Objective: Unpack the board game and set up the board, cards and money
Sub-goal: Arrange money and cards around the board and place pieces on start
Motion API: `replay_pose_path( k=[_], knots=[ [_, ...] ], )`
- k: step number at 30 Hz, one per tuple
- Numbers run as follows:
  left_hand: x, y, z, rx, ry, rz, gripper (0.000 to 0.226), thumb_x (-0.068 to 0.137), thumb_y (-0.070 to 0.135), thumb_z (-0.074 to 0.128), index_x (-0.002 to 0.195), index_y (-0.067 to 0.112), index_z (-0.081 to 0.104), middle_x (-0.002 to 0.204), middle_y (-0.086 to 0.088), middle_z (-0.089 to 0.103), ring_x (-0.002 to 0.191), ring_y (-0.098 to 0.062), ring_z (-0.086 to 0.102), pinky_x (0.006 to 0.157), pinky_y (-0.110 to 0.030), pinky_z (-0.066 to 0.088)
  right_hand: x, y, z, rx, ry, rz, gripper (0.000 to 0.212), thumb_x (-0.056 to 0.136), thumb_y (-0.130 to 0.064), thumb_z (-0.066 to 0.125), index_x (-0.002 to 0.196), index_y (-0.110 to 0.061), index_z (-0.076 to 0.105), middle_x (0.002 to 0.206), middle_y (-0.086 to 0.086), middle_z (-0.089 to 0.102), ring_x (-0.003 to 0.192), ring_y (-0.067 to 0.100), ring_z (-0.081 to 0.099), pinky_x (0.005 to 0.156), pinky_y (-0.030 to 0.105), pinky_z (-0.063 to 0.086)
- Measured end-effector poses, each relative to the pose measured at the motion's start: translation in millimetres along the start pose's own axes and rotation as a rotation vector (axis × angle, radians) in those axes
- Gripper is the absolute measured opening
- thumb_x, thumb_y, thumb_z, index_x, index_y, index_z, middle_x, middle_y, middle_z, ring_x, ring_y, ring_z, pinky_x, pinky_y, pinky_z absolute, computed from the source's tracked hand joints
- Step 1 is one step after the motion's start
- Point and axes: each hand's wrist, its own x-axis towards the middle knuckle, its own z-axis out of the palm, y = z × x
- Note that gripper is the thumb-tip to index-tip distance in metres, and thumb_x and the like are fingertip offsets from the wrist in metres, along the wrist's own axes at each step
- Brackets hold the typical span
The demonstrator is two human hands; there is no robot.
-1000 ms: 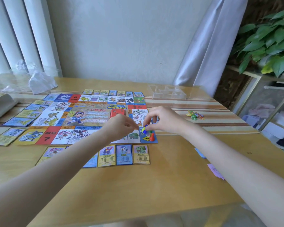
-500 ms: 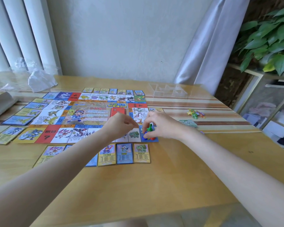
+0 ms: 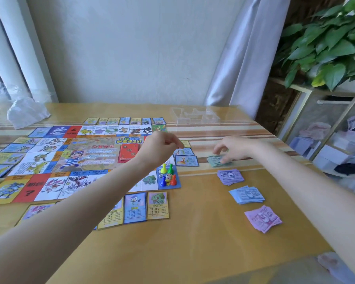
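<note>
Reaching out to my right, I have my right hand (image 3: pixel 233 148) over the green money stack (image 3: pixel 218 160), which lies on the desk (image 3: pixel 193 242) just off the board's (image 3: pixel 74 160) right edge. My fingertips touch its top and far side, fingers bent down onto the notes; whether they actually pinch the stack or only rest on it I cannot tell from here.

My left hand (image 3: pixel 160 145) hovers above the board's right side, loosely curled, and I can see nothing in it. It is well apart from the green stack, with two loose cards (image 3: pixel 186 157) lying between, so the right hand is plainly the nearer one for the money.

The stack's long axis runs roughly left to right across my view, and my right forearm comes at it from the right and nearer side. Three more piles lie in a line toward me from it: purple notes (image 3: pixel 230 176), blue notes (image 3: pixel 246 194) and pink notes (image 3: pixel 262 218), each apart from the next.

The four pawns (image 3: pixel 167 174) and a die (image 3: pixel 168 177) stand together on the blue corner square. A row of cards (image 3: pixel 146 208) lies along the board's near edge, and a red deck (image 3: pixel 128 151) rests in the board's middle.

I judge the money row is the step in hand, and the green stack wants squaring or shifting into line with the others.
</note>
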Motion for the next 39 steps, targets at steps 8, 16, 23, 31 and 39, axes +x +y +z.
replay_pose_path(
  k=[8, 16, 23, 31, 39],
  knots=[
    [11.7, 9.2, 15.4, 0.028, -0.016, 0.051, 0.034, 0.086, 0.000, 0.041, 0.078, 0.021, 0.067, 0.098, -0.020, 0.069, 0.070, -0.021, 0.051, 0.064, -0.026, 0.040, 5.2, 10.8, 9.0, 0.077, -0.007, -0.027, 0.038, 0.079, -0.014, 0.073, 0.115, -0.014, 0.059, 0.103, -0.002, 0.062, 0.091, 0.015, 0.056, 0.073, 0.025, 0.043],
    [15.1, 9.9, 19.6, 0.003, -0.010, 0.051, 0.038, 0.085, -0.003, 0.041, 0.071, 0.024, 0.065, 0.096, -0.021, 0.069, 0.077, -0.020, 0.051, 0.069, -0.026, 0.039, 3.4, 16.6, 9.3, 0.022, 0.052, -0.093, 0.038, 0.081, -0.023, 0.071, 0.117, -0.019, 0.062, 0.112, -0.002, 0.060, 0.092, 0.010, 0.050, 0.073, 0.023, 0.035],
    [9.3, 13.5, 24.2, 0.015, -0.021, 0.059, 0.033, 0.086, -0.001, 0.042, 0.082, 0.015, 0.070, 0.087, -0.025, 0.065, 0.050, -0.010, 0.038, 0.044, -0.012, 0.029, 0.7, 22.6, 8.6, 0.194, 0.150, -0.080, 0.032, 0.083, -0.026, 0.069, 0.114, -0.016, 0.064, 0.111, 0.001, 0.065, 0.096, 0.010, 0.056, 0.083, 0.022, 0.041],
    [12.2, 13.3, 25.9, -0.003, -0.015, 0.054, 0.031, 0.088, 0.000, 0.043, 0.084, 0.014, 0.070, 0.090, -0.016, 0.068, 0.038, -0.004, 0.039, 0.039, -0.009, 0.028, 8.7, 16.1, 12.0, 0.076, 0.028, 0.002, 0.048, 0.078, -0.018, 0.075, 0.122, -0.012, 0.057, 0.106, -0.001, 0.054, 0.093, 0.013, 0.048, 0.071, 0.020, 0.037],
    [10.8, 17.1, 24.3, 0.003, -0.008, 0.046, 0.032, 0.088, 0.001, 0.042, 0.081, 0.017, 0.069, 0.091, -0.016, 0.069, 0.054, -0.013, 0.041, 0.048, -0.017, 0.032, 14.5, 9.6, 8.5, 0.050, -0.076, 0.053, 0.043, 0.081, -0.012, 0.071, 0.120, -0.014, 0.052, 0.120, 0.003, 0.050, 0.105, 0.022, 0.050, 0.086, 0.033, 0.043]
  ],
)
